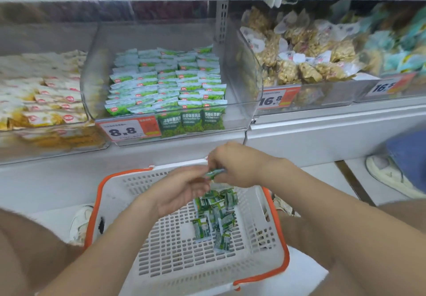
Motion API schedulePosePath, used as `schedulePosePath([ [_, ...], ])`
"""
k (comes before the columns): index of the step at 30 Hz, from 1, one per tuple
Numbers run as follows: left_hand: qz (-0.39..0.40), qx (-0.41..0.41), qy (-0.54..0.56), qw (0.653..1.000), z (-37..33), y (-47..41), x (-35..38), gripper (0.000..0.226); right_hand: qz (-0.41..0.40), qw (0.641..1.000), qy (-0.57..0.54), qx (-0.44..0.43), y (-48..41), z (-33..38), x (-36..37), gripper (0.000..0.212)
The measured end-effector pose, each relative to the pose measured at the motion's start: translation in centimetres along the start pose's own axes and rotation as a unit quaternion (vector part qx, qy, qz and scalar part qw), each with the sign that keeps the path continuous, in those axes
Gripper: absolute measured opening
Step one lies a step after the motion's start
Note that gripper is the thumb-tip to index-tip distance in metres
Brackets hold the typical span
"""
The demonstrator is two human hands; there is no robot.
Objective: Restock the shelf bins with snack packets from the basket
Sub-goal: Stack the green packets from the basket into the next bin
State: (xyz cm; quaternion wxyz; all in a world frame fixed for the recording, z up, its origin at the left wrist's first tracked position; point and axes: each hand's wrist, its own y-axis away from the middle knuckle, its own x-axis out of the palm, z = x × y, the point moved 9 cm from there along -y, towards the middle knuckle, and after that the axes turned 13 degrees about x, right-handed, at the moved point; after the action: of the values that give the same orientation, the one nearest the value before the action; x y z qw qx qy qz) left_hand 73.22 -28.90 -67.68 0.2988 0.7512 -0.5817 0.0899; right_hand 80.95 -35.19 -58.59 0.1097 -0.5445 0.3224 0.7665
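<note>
Right hand [232, 166] pinches a thin bunch of green pea packets [213, 173] over the white basket [253, 270]. Left hand [182, 189] touches the bunch; I can't tell if it grips. Risk: bunch slips on the lift to the far clear bin [244, 69], or knocks the stacked rows [166, 83] askew.
</note>
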Motion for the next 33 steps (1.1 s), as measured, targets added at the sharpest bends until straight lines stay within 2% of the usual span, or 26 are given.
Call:
schedulePosePath([
  [3, 0.025, 0.051, -0.097, 0.994, -2.8, 0.5, 0.1, 0.036, -0.026, 0.996, -0.079, 0.038, 0.5, -1.2, -2.8, 0.029],
  [5, 0.020, 0.112, -0.221, 0.969, -4.5, 0.8, 0.2, 0.038, -0.023, 0.987, -0.149, 0.061, 0.7, -1.8, -3.6, 0.030],
  [7, -0.005, 0.160, -0.292, 0.943, -5.9, 1.0, 0.5, 0.038, 0.007, 0.967, -0.244, 0.080, 0.9, -2.2, -3.6, 0.022],
  [11, -0.040, 0.205, -0.320, 0.924, -7.7, 1.7, 0.8, 0.032, 0.037, 0.933, -0.340, 0.112, 1.7, -2.4, -4.3, 0.037],
  [13, -0.060, 0.231, -0.322, 0.916, -9.0, 2.1, 1.2, 0.029, 0.012, 0.932, -0.350, 0.092, 2.0, -2.0, -5.7, 0.025],
  [15, -0.074, 0.277, -0.344, 0.894, -10.9, 2.6, 2.1, 0.027, -0.041, 0.946, -0.317, 0.052, 2.4, -1.4, -7.7, 0.016],
  [17, -0.093, 0.337, -0.392, 0.851, -13.5, 3.6, 3.3, 0.025, -0.106, 0.959, -0.259, 0.035, 3.0, -0.9, -10.1, 0.019],
  [18, -0.113, 0.371, -0.429, 0.816, -15.0, 4.3, 3.9, 0.024, -0.142, 0.959, -0.243, 0.035, 3.2, -0.9, -11.5, 0.023],
  [22, -0.197, 0.489, -0.582, 0.619, -21.2, 7.0, 6.6, 0.016, -0.275, 0.926, -0.249, 0.070, 3.2, -1.7, -17.0, 0.029],
  [23, -0.193, 0.497, -0.606, 0.591, -22.2, 6.7, 7.0, 0.013, -0.312, 0.918, -0.227, 0.088, 3.0, -2.1, -18.1, 0.028],
  [26, -0.114, 0.441, -0.685, 0.569, -24.0, 3.5, 7.0, 0.020, -0.389, 0.900, -0.134, 0.141, 1.5, -2.8, -20.4, 0.021],
  [29, -0.026, 0.332, -0.777, 0.534, -23.9, 0.2, 5.4, 0.046, -0.394, 0.904, -0.025, 0.163, -1.5, -2.3, -21.1, 0.007],
  [31, -0.003, 0.286, -0.806, 0.518, -23.9, -1.3, 3.7, 0.055, -0.385, 0.903, 0.044, 0.185, -3.6, -1.8, -21.6, 0.017],
  [33, 0.004, 0.250, -0.812, 0.528, -24.1, -2.3, 2.1, 0.067, -0.378, 0.897, 0.114, 0.197, -5.5, -1.2, -22.1, 0.021],
])
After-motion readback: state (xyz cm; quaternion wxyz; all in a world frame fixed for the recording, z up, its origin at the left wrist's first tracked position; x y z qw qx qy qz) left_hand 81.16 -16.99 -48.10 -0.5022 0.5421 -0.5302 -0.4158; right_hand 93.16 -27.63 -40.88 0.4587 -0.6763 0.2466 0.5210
